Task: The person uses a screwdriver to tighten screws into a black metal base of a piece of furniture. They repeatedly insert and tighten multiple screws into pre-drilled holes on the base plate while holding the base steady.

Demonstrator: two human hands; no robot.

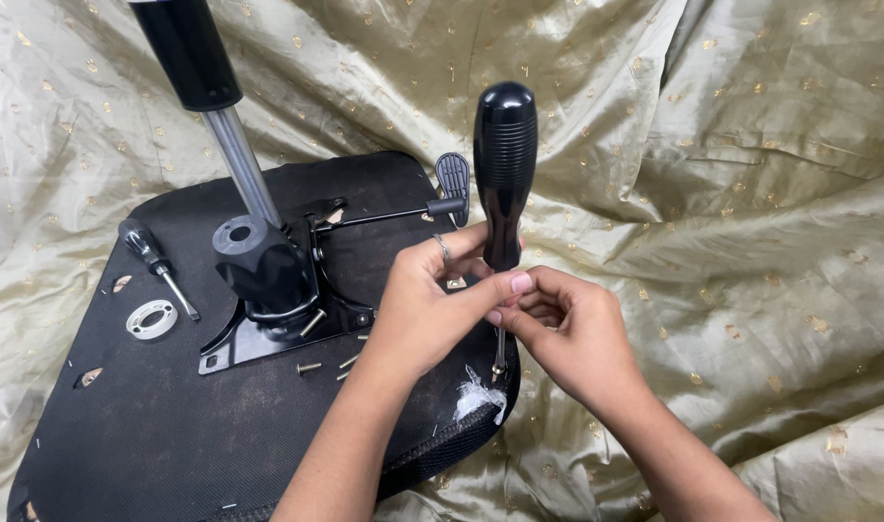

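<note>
An upturned black office chair seat (171,425) lies on the cloth, its metal tilt mechanism (268,309) and gas cylinder (231,145) pointing up. A large screwdriver with a ribbed black handle (505,145) stands upright at the seat's right edge, its tip down near a torn white patch (476,396). My left hand (423,300), with a ring on one finger, grips the lower end of the handle. My right hand (573,338) pinches the shaft just below it.
A smaller screwdriver (157,266) and a white plastic ring (152,319) lie on the seat's left part. Several loose screws (309,367) lie by the mechanism plate. A lever with a paddle (452,179) sticks out right. Golden patterned cloth (732,193) covers the ground.
</note>
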